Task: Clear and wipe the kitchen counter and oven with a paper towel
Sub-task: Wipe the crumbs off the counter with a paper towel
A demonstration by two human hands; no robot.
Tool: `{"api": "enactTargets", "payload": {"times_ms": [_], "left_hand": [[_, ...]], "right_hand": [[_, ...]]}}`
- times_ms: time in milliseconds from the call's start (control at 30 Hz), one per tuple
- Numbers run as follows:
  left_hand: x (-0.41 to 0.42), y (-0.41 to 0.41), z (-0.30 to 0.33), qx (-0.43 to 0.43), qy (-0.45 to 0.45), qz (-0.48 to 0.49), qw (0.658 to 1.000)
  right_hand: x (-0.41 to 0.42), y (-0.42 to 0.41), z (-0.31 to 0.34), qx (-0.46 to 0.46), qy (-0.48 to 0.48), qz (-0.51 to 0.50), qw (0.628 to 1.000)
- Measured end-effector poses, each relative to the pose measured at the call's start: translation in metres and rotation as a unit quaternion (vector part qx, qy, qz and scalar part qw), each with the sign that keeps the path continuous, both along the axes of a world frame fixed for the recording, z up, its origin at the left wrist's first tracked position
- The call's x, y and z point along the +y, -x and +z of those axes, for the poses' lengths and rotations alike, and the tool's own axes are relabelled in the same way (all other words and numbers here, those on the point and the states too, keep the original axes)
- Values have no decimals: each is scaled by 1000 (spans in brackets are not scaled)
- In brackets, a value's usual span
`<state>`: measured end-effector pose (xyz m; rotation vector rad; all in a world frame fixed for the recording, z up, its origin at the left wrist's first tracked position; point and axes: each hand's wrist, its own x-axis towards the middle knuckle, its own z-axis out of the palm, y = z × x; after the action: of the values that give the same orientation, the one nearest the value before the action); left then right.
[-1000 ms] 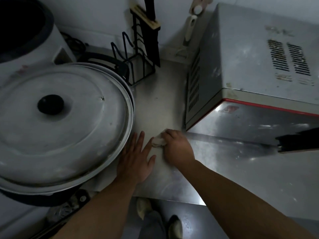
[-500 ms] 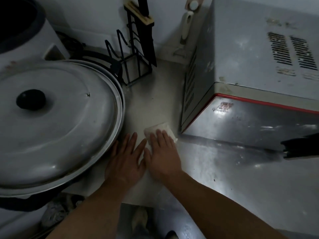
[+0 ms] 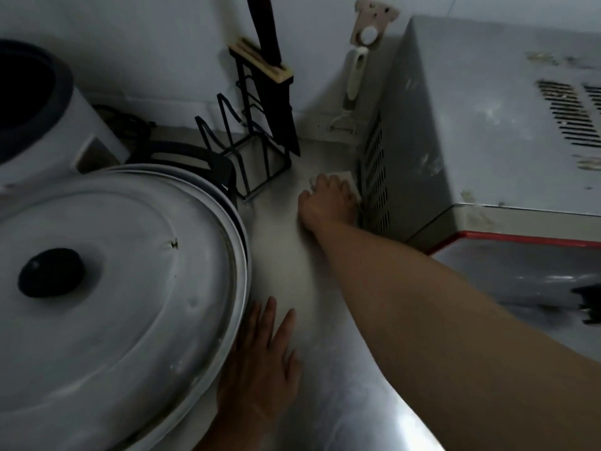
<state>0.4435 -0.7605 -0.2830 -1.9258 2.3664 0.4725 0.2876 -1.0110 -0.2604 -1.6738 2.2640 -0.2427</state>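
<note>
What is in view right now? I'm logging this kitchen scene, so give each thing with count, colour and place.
paper towel: one, white, on the counter against the oven's vented side, under the right hand
counter: one, steel grey, running between lid and oven
oven: one, grey with a red trim line, right
pot lid: one, silver with a black knob, left, over a large pot
wire rack: one, black, back centre, holding a dark knife
peeler: one, pale handle, hanging on the wall from a hook beside the oven
round appliance: one, white with a dark top, back left
left hand: flat on the counter beside the lid's rim
right hand: presses the towel
</note>
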Motion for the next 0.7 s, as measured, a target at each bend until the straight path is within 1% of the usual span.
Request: {"api": "enactTargets", "payload": {"times_ms": [133,233,367,467,567,633,700], "left_hand": [[-3,-3,0,45,4,6,999],[-2,-3,1,83,2,8,997],[-5,-1,8,121,-21,22,992],[-5,-1,11,127,-14,9,992],[-4,-2,16,112,-10,-4,994],[-4,-3,24,99,-14,2,995],[-3,-3,30,89,-38,2,995]], "right_hand": [[-27,-12,-11,4,2,-56,998],[-40,-5,-10,8,-5,-60,998],[-42,16,-16,-33,13,-82,996],[-17,9,-23,-37,3,-108,993],[25,-5,-22,-53,-20,-134,989],[64,-16,-20,-33,-33,-135,990],[107,-27,-19,-14,-30,-127,991]]}}
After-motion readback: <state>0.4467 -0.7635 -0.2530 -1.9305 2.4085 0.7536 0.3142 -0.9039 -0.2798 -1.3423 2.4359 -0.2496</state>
